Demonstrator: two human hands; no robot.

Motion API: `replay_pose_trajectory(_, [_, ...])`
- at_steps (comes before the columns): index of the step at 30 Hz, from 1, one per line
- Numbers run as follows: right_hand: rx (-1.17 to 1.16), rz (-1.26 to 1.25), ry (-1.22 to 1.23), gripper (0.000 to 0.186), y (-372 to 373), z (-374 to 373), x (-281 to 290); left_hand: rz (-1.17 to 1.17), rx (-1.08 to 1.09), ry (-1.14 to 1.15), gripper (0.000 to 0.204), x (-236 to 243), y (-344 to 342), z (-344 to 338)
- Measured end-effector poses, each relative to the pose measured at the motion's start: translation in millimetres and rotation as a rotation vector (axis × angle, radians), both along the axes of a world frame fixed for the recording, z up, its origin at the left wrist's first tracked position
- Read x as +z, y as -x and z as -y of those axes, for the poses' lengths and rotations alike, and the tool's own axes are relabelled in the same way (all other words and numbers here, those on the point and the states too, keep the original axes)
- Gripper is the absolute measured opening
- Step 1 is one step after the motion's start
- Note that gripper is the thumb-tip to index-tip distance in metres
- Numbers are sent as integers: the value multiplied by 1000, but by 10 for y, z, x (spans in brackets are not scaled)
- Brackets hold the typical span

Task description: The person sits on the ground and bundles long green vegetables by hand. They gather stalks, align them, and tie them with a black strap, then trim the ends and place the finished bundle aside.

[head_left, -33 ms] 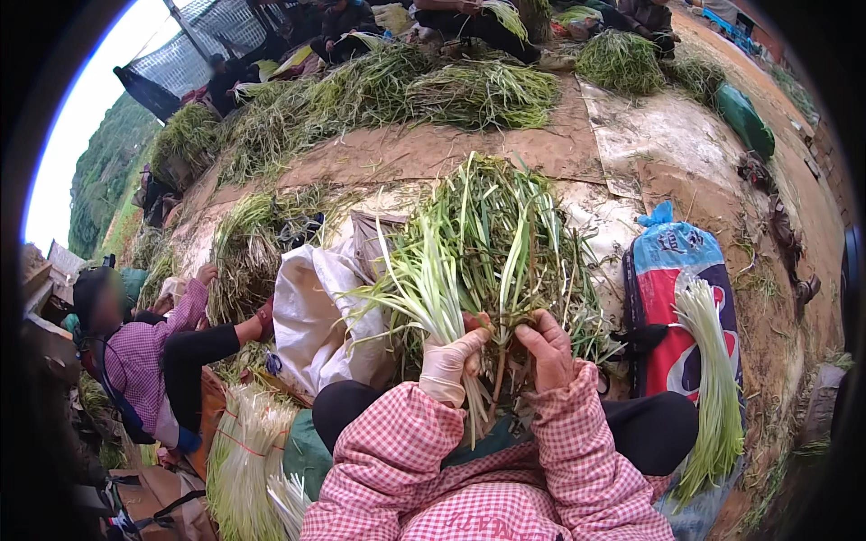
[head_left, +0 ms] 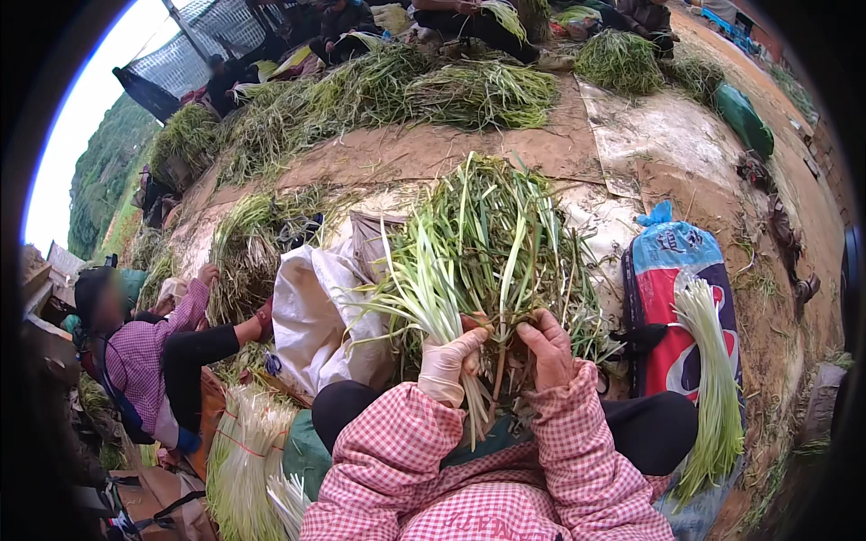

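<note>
Gloved L hand (head_left: 454, 365) clamped on stalk bunch (head_left: 433, 302) nr green heap (head_left: 550, 230); R hand (head_left: 550, 350) fingers pinch thin stem (head_left: 501, 365). Prob. mid-separating; next move calls for steady L grip, careful R pull.

Near the centre, the gloved left hand (head_left: 446, 368) hides the middle of the pale stalks (head_left: 431, 302) it grips, and the detail is too small to tell whether the right hand (head_left: 548, 353) pinches a stem. The lower edge cuts off the checked jacket (head_left: 487, 514) at six o'clock, its left sleeve partly covering a small white bundle (head_left: 287, 503) at seven. At nine, a co-worker (head_left: 149, 365) has a blurred face (head_left: 106, 302); at twelve, the upper edge crops several seated people (head_left: 465, 22) above the shoulders.
</note>
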State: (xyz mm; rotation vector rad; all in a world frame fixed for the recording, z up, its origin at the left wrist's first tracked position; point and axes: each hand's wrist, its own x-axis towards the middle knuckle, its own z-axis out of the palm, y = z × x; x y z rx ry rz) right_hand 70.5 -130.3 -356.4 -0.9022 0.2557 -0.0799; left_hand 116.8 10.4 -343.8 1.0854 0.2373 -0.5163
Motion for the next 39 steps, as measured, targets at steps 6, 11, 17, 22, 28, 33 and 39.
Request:
replay_pose_trajectory(6, [-36,-63,-140,21,3,10,-24,-6,193,136,20,3,-76,-55])
replay_pose_trajectory(11, [52,33,376,23,-89,-67,-143,0,62,1,19,-24,66,70])
replay_pose_trajectory(17, [-49,-31,-211,12,-48,-28,-183,-3,71,105,19,-1,6,-15])
replay_pose_trajectory(22, [-66,-35,366,13,-6,60,-132,214,307,126,14,131,-129,-313])
replay_pose_trajectory(28, [19,204,560,9,17,-170,-89,260,115,-138,23,206,-5,-76])
replay_pose_trajectory(33, [113,134,476,11,47,-156,-114,80,-35,-112,19,100,-91,-133])
replay_pose_trajectory(39, [23,-81,12,13,58,-110,-63,115,-61,-39,15,126,-71,-115])
